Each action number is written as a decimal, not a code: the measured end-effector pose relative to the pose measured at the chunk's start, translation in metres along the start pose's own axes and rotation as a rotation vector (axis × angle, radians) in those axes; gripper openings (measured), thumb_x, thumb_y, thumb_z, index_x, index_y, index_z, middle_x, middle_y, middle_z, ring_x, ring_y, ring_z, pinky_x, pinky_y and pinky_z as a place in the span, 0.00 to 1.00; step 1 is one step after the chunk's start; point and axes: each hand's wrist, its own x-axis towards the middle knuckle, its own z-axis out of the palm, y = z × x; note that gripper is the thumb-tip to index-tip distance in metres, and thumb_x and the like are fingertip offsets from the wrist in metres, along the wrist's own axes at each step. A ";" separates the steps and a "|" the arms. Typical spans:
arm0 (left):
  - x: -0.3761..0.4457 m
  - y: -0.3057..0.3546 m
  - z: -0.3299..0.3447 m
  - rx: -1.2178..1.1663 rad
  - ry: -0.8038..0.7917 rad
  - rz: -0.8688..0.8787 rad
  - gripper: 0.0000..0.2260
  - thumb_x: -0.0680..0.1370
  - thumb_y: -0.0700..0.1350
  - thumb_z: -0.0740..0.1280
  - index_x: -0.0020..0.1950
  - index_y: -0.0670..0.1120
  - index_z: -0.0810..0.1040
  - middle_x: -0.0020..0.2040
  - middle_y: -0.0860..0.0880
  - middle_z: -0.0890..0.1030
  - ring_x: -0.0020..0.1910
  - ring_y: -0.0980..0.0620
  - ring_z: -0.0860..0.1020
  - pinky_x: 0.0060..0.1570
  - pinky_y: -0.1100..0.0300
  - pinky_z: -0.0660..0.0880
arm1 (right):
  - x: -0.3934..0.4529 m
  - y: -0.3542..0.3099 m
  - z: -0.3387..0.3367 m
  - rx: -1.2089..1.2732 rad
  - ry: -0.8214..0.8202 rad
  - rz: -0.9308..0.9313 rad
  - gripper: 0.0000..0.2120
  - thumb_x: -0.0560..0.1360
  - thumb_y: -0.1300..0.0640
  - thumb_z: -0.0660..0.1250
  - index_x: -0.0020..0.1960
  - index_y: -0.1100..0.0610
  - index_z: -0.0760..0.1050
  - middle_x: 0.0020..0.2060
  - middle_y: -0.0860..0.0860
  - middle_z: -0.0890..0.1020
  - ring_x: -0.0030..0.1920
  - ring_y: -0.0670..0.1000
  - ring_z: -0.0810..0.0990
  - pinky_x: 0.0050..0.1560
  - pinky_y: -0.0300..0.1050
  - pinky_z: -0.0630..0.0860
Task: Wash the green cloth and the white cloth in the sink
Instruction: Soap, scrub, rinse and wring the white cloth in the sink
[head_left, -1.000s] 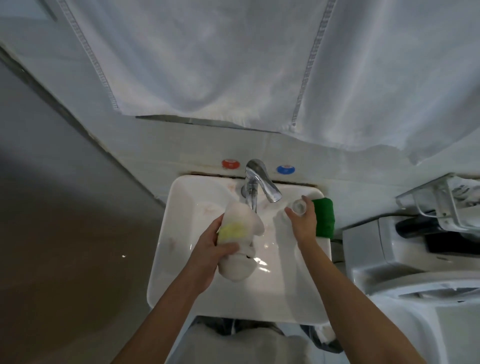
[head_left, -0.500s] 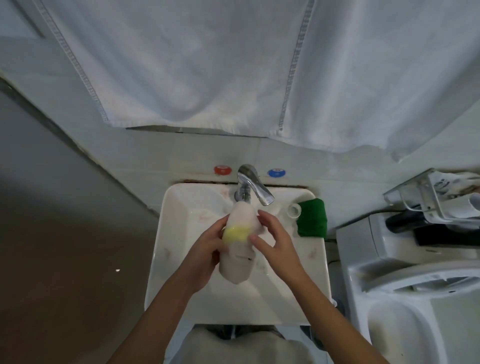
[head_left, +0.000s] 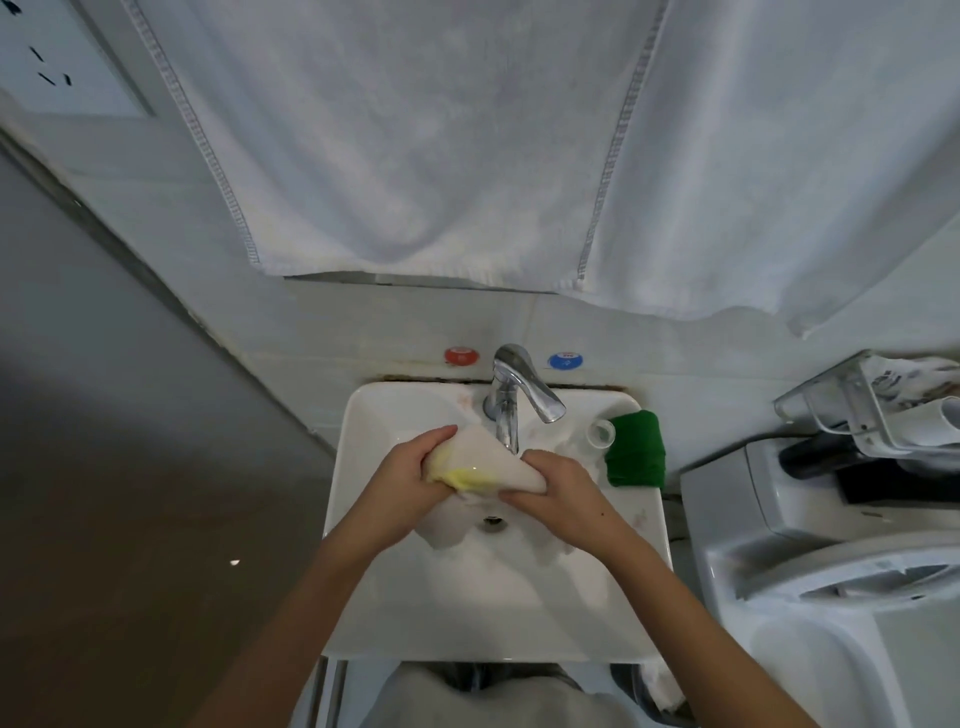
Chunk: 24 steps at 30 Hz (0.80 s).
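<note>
Head view, looking down on a white rectangular sink (head_left: 363, 519) against a tiled wall. Both hands over the basin, under the chrome faucet (head_left: 511, 400). Left hand (head_left: 410, 486) grips the left end of the white cloth (head_left: 488, 460), fingers curled around it, thumb on top. Right hand (head_left: 563, 493) grips the right end, fingers wrapped under and partly hidden by the cloth. Cloth bunched into a wedge between the hands, a yellow patch (head_left: 467, 478) on its lower edge; cannot tell if that is soap or stain. Running water hard to make out. Drain (head_left: 492, 522) partly visible just below the cloth.

Green cloth (head_left: 635, 449) lies folded on the sink's right rear rim, untouched, with a small clear cup (head_left: 601, 434) just beside it on the left.

Red knob (head_left: 461, 356) and blue knob (head_left: 565, 360) on the wall flank the faucet. Large white towel (head_left: 441, 145) hangs above, top cut off. At right, a white appliance (head_left: 831, 519) and a wire rack (head_left: 872, 410), both cut by the frame edge; rack contents unclear
</note>
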 end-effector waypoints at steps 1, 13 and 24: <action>0.002 0.001 -0.004 0.075 0.006 -0.001 0.26 0.72 0.35 0.70 0.69 0.47 0.71 0.60 0.56 0.73 0.61 0.56 0.72 0.57 0.67 0.67 | 0.001 -0.003 -0.003 -0.019 -0.021 -0.006 0.14 0.73 0.52 0.71 0.37 0.42 0.67 0.33 0.42 0.73 0.36 0.41 0.72 0.37 0.36 0.66; 0.014 -0.003 -0.041 0.489 0.018 0.018 0.20 0.59 0.63 0.66 0.32 0.46 0.75 0.31 0.51 0.74 0.35 0.53 0.74 0.35 0.57 0.66 | 0.020 -0.013 -0.032 0.128 -0.267 0.045 0.10 0.69 0.53 0.76 0.46 0.53 0.77 0.40 0.50 0.79 0.40 0.46 0.78 0.44 0.43 0.75; 0.019 -0.026 -0.030 0.078 -0.158 0.008 0.08 0.76 0.43 0.69 0.44 0.48 0.70 0.38 0.54 0.73 0.37 0.56 0.71 0.37 0.60 0.65 | 0.021 -0.005 -0.029 0.080 -0.295 0.166 0.03 0.72 0.60 0.70 0.43 0.60 0.79 0.35 0.53 0.79 0.37 0.48 0.76 0.39 0.41 0.70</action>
